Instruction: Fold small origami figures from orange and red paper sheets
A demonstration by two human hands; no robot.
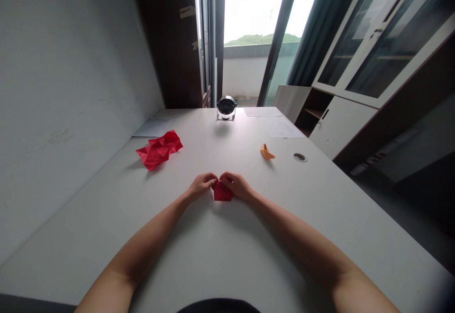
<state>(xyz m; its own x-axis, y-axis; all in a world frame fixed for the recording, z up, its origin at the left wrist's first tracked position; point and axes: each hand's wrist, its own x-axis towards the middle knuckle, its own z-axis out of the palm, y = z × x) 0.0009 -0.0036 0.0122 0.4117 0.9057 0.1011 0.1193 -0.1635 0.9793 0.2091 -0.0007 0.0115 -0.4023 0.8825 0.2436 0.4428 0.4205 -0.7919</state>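
Observation:
A small folded piece of red paper [222, 193] is between my hands at the middle of the white table [227, 246]. My left hand [203, 184] pinches its upper left edge with closed fingers. On the upper right, my right hand [235, 184] grips the same paper, thumb and fingers pressed together. Both hands meet near the paper's top edge, and their fingertips partly cover it. Its lower part shows as a flat red shape with a straight bottom edge.
Creased red paper [159, 150] lies at the left. An orange folded-paper figure [266, 152] sits right of centre, near a round cable hole [299, 157]. A round black device on a metal stand [226, 106] stands at the far edge. White sheets [286, 127] lie at the back right.

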